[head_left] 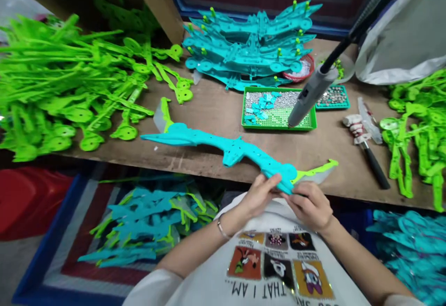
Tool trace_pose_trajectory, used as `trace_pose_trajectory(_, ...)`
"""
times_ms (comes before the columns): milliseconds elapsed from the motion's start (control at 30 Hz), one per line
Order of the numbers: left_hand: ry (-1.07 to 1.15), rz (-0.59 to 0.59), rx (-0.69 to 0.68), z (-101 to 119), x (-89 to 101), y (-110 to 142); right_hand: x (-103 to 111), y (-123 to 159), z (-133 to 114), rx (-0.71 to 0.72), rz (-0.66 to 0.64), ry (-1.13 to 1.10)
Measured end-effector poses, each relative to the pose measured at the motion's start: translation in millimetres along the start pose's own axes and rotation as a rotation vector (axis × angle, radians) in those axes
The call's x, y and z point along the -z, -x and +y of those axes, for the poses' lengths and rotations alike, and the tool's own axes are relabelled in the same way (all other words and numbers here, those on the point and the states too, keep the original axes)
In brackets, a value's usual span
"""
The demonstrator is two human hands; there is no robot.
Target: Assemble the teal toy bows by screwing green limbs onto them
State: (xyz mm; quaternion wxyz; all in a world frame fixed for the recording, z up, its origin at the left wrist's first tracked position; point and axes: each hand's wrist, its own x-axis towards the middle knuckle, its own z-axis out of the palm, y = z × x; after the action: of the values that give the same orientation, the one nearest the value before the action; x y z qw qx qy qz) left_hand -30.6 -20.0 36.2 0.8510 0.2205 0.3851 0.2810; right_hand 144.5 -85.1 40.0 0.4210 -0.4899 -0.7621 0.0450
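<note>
Fingers of the left hand (259,193) and right hand (311,205) clamped on the near end of the long teal plastic piece (223,146), at the round hub where a green tip (315,171) joins. Piece lies across the bench (209,111) edge, far end resting on the wood. Judged light, thin, somewhat flexible (likely bends if held at one end only); hub looks the firmest grip point. Beyond: green tray (278,125) of screws, hanging driver (308,97), loose green parts (69,83).

A white short-sleeved T-shirt (275,269) with cartoon-panel prints and lettering; a thin silver bracelet (221,228) circles the left wrist.
</note>
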Motion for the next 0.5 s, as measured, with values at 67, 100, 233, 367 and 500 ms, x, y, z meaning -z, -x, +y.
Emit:
trace_pose_trajectory(67, 0.073, 0.046, 0.047, 0.0, -8.0, -12.0, 12.8, 0.2, 6.8, 0.007, -0.074, -0.077)
trace_pose_trajectory(100, 0.084, 0.046, 0.070, 2.2, -8.4, -14.8, 23.3, -3.4, 13.1, -0.009, -0.122, -0.094)
trace_pose_trajectory(233, 0.106, 0.019, 0.109, 9.5, -1.4, -14.4, 65.8, -29.9, 45.8, -0.125, -0.394, 0.053)
trace_pose_trajectory(367, 0.129, 0.045, 0.075, 7.3, 1.9, -13.3, 73.7, -40.8, 59.7, -0.099, -0.582, 0.256)
trace_pose_trajectory(500, 0.136, 0.037, 0.075, 2.8, 1.8, -14.8, 65.4, -35.3, 55.1, -0.073, -0.557, 0.341)
